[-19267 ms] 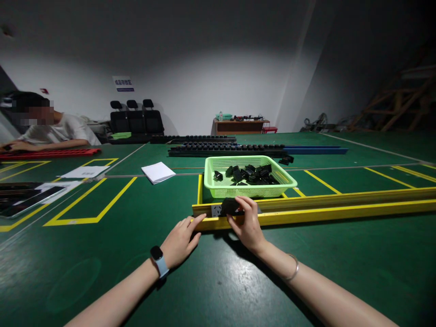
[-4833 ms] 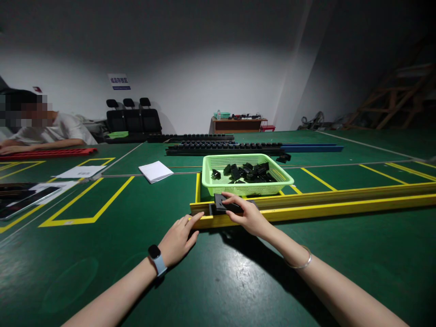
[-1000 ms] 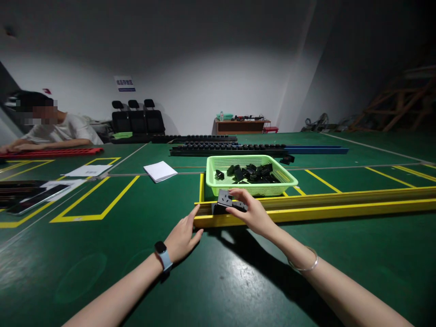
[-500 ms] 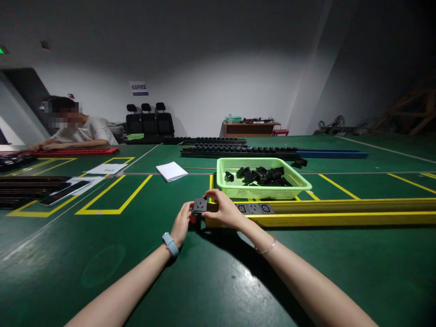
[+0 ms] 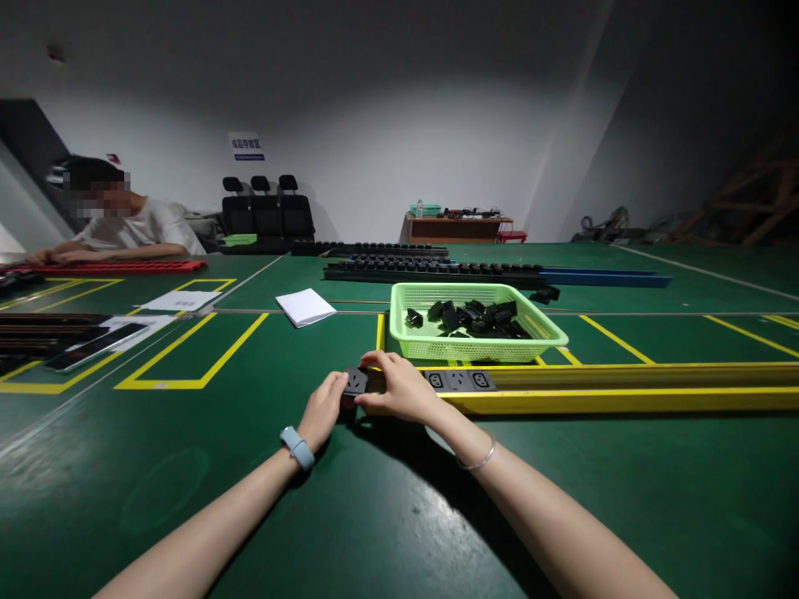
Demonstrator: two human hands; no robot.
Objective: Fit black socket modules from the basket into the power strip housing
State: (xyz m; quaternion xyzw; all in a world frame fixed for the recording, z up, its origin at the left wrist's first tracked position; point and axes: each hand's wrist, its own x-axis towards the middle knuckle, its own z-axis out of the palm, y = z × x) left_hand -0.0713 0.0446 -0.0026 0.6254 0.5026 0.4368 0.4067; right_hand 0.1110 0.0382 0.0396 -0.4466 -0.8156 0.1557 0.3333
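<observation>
I watched the right hand [image 5: 403, 387] pinch a socket [image 5: 356, 381], left hand [image 5: 323, 408] touching, hold unclear; squareness with the channel [image 5: 624, 403] seemed key

Wall sign [image 5: 245, 146], seemingly "成品存放区"

Far left: a co-worker [image 5: 141, 226] in a white shirt [image 5: 167, 230] is leaning over a red rail [image 5: 134, 267]. Farther back, black seats [image 5: 267, 216] are standing in a row, a sign [image 5: 245, 146] hanging above them. Right of the seats, a brown desk [image 5: 453, 230] is bearing small items [image 5: 468, 214], a red stool [image 5: 513, 237] standing by its right end. Nearer, left: white paper [image 5: 305, 306] is lying folded.
</observation>
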